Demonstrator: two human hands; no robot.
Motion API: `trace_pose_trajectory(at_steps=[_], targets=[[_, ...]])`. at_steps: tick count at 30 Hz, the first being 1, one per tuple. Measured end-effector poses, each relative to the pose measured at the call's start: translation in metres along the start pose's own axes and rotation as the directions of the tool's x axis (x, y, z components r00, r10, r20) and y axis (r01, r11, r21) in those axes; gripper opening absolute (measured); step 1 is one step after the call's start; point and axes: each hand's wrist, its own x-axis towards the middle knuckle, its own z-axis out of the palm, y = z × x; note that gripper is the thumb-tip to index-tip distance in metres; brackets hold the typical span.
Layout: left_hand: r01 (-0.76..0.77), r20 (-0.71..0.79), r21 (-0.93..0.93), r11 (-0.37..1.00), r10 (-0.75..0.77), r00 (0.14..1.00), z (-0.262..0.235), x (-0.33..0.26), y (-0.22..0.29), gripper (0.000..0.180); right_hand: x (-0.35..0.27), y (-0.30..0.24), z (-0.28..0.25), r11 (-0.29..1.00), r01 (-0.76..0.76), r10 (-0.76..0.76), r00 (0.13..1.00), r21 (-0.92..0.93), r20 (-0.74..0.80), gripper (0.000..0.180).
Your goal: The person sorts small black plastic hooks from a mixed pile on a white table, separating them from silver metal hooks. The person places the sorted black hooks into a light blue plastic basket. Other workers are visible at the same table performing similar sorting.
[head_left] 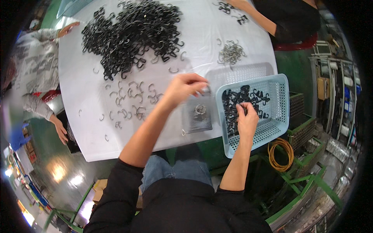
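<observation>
My left hand [185,90] is raised over the white table, thumb and fingers pinched together. What it pinches, if anything, is too small and blurred to tell. Below its fingertips lies a grey, flat tray-like piece [194,123] with a small pile of metal rings or hooks [200,110] on it. Inside the light blue perforated basket [277,109], my right hand [247,121] hovers over black hook-shaped pieces [231,101]. Its thumb and index finger close together; a dark bit shows at the tips, but I cannot make out whether it is held.
A large heap of black hooks [132,33] covers the far table. Loose metal hooks [135,92] lie left of my left hand, and a silvery pile [232,53] is beyond the basket. Other people's hands [69,29] are at the table's edges. A coiled orange hose [280,155] hangs lower right.
</observation>
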Motion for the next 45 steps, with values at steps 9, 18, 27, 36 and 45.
trace_pose_trajectory(at_steps=[9,18,27,36,45], targets=[[-0.369,-0.038,0.702,0.610,0.549,0.835,0.014,0.161,-0.026,0.022,-0.049,0.076,0.005,0.997,-0.063,0.063,0.998,-0.033,-0.005,0.035],[-0.573,0.523,0.812,0.106,0.303,0.797,0.034,0.312,-0.058,0.046,-0.075,0.085,0.029,0.991,-0.024,0.042,0.990,0.128,-0.135,0.028],[-0.919,0.914,0.390,0.064,0.089,0.395,0.024,0.253,-0.063,0.033,-0.075,0.081,0.031,0.991,-0.061,0.080,0.983,0.118,-0.165,0.028],[-0.709,0.726,0.682,0.178,-0.050,0.686,-0.137,0.006,-0.081,0.048,-0.051,-0.003,0.052,0.779,0.578,-0.510,0.810,0.243,-0.289,0.022],[-0.102,0.106,0.992,0.073,-0.048,0.993,-0.201,-0.223,-0.094,0.055,0.046,-0.064,0.196,0.969,0.220,-0.244,0.930,-0.115,-0.274,0.073]])
